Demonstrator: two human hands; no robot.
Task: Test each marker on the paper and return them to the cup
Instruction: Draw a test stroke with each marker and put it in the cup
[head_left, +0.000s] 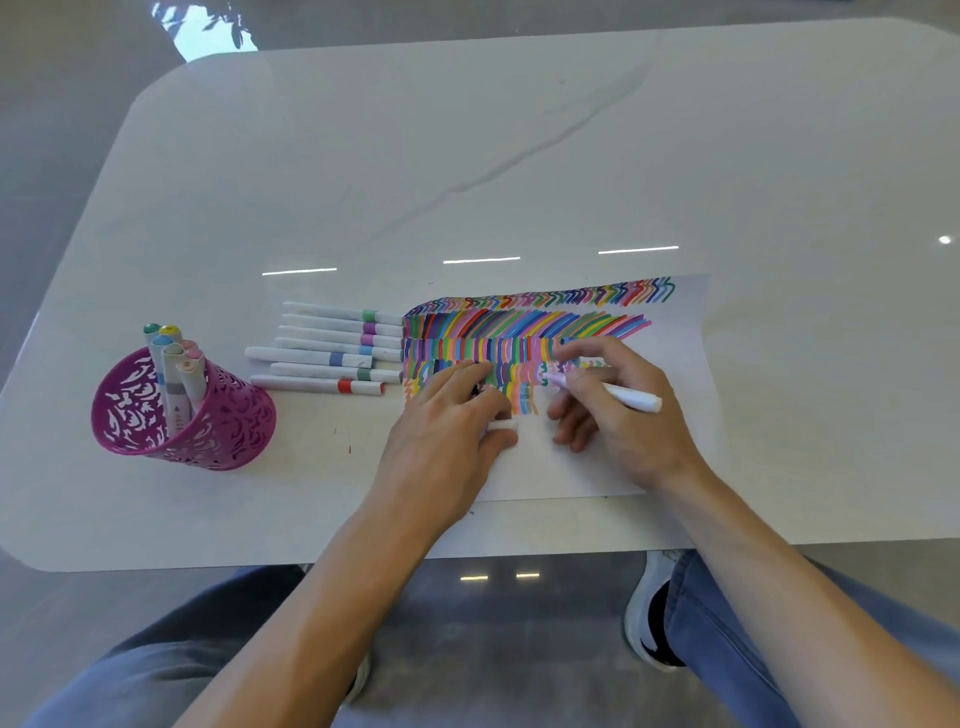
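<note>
My right hand (618, 410) grips a white marker (631, 397), its pink tip touching the paper (675, 364) beside rows of coloured strokes. My left hand (447, 421) rests on the paper's left part, fingers curled, pinching a small white cap (503, 425) under the thumb. Several capped white markers (332, 345) lie side by side on the table just left of the paper. A purple cut-out cup (208, 421) stands at the left, tilted, with several markers (174, 374) upright inside.
The white marble-look table (519, 156) stretches far behind the paper. Its front edge runs just below my wrists, and my knees and a white shoe (649, 608) show beneath it.
</note>
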